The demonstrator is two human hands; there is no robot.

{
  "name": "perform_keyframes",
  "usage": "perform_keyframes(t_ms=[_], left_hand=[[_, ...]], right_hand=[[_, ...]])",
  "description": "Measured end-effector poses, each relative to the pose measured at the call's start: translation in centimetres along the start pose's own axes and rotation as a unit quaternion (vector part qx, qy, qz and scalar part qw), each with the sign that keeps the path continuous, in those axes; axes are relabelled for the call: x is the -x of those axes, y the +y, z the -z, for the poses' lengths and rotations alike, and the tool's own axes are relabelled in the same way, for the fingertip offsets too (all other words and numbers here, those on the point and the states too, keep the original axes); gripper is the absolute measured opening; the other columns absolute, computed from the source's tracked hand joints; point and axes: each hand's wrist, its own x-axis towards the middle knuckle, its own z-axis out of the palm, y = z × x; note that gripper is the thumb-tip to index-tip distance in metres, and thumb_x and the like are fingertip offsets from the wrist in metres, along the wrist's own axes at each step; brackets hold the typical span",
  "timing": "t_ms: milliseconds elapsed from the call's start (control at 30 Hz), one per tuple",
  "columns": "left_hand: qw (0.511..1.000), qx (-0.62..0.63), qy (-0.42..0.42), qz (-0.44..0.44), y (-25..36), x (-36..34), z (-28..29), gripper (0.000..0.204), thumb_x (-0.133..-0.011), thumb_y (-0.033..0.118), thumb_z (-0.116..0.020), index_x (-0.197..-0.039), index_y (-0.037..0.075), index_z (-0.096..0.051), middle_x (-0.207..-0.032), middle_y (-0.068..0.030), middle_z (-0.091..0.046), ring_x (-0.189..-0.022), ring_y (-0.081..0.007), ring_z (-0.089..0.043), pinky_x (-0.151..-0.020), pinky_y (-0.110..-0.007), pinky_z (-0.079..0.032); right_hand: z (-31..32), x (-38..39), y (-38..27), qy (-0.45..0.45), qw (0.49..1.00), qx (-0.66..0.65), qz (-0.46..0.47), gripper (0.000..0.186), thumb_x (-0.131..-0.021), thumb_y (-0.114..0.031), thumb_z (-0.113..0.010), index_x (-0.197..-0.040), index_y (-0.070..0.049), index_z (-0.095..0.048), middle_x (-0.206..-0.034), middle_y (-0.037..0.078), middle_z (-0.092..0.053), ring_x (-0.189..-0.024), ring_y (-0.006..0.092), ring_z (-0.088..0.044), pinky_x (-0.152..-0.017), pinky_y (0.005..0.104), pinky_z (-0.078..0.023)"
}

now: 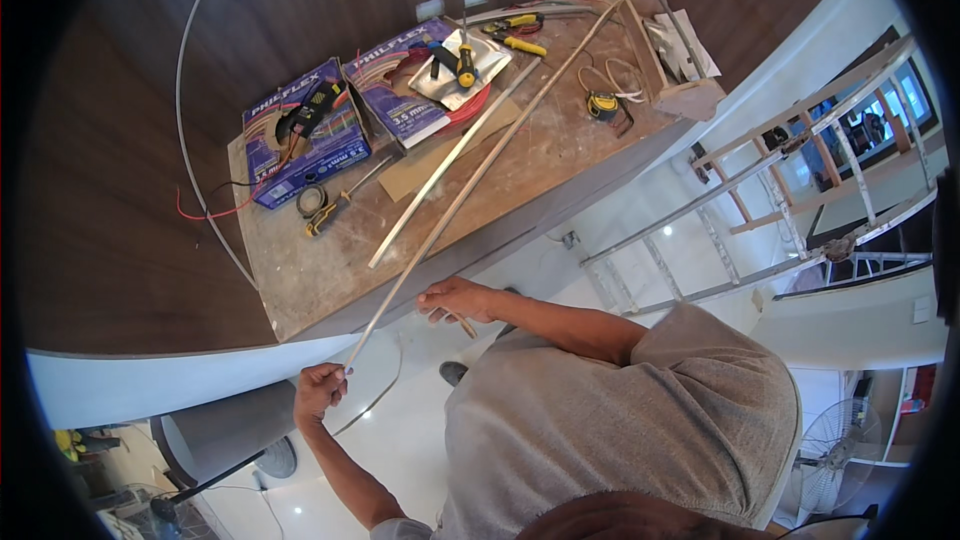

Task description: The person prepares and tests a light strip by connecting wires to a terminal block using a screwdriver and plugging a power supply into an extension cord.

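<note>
Across the surface (pixel 310 285), slanting over its near edge, runs the long strip (pixel 481 175), its near end pinched in the left hand (pixel 320 390) out in front of the surface. The right hand (pixel 455 300), also just off that edge, is closed on a short stick (pixel 463 325) (too small to tell its kind). With so much length beyond one grip, a sideways swing could sweep the strip into the pale strip (pixel 440 182) lying on the surface or the tape measure (pixel 602 105) toward its right; pressing down could bend it at the edge, thin as it looks. Its long axis points away and rightward, the far end by the box (pixel 690 100) at the surface's right end.
</note>
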Motion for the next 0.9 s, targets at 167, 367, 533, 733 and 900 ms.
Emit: perform_keyframes(t_ms=[167, 367, 533, 733, 900], left_hand=[[1.0, -0.008, 0.008, 0.004, 0.13, 0.15, 0.09, 0.013, -0.093, 0.008, -0.066, -0.092, -0.002, -0.074, -0.059, -0.0044, -0.061, -0.043, -0.007, -0.046, -0.039, -0.021, -0.033], [1.0, -0.009, 0.016, 0.003, 0.09, 0.09, -0.04, 0.012, -0.092, 0.009, -0.068, -0.092, -0.002, -0.073, -0.06, -0.0042, -0.061, -0.044, -0.0069, -0.047, -0.04, -0.022, -0.034], [1.0, -0.004, 0.025, 0.008, 0.04, -0.02, -0.14, 0.01, -0.09, 0.008, -0.071, -0.092, -0.002, -0.073, -0.061, -0.0042, -0.062, -0.046, -0.0068, -0.047, -0.042, -0.022, -0.035], [0.999, -0.018, 0.035, 0.005, -0.1, -0.06, -0.06, 0.011, -0.089, 0.008, -0.073, -0.091, -0.002, -0.073, -0.062, -0.0043, -0.063, -0.046, -0.007, -0.048, -0.042, -0.021, -0.036], [0.998, -0.036, 0.046, 0.015, -0.15, -0.31, -0.04, 0.01, -0.088, 0.007, -0.073, -0.088, -0.002, -0.072, -0.062, -0.0049, -0.064, -0.046, -0.0073, -0.05, -0.043, -0.021, -0.037]], right_hand=[[-0.07, 0.17, -0.09, -0.014, 1.0, -0.004, 0.001, 0.042, -0.098, -0.048, -0.062, -0.119, -0.011, -0.065, -0.116, 0.003, -0.065, -0.106, 0.0196, -0.061, -0.084, 0.0373, -0.046], [0.07, 0.48, -0.07, -0.028, 1.0, -0.004, 0.006, 0.04, -0.098, -0.049, -0.062, -0.113, -0.012, -0.067, -0.109, 0.001, -0.066, -0.1, 0.0175, -0.062, -0.082, 0.0369, -0.048], [0.19, 0.34, -0.02, -0.024, 1.0, 0.008, 0.01, 0.038, -0.096, -0.049, -0.064, -0.106, -0.013, -0.068, -0.103, 0.0, -0.067, -0.093, 0.0155, -0.064, -0.077, 0.035, -0.049], [0.38, 0.27, -0.08, -0.034, 0.999, -0.001, -0.004, 0.032, -0.101, -0.044, -0.059, -0.106, -0.013, -0.069, -0.105, -0.002, -0.066, -0.095, 0.0137, -0.064, -0.077, 0.0307, -0.049], [0.59, 0.0, 0.3, -0.033, 0.999, -0.005, 0.003, 0.034, -0.099, -0.046, -0.062, -0.102, -0.013, -0.069, -0.1, -0.001, -0.067, -0.092, 0.014, -0.064, -0.075, 0.0314, -0.049]])
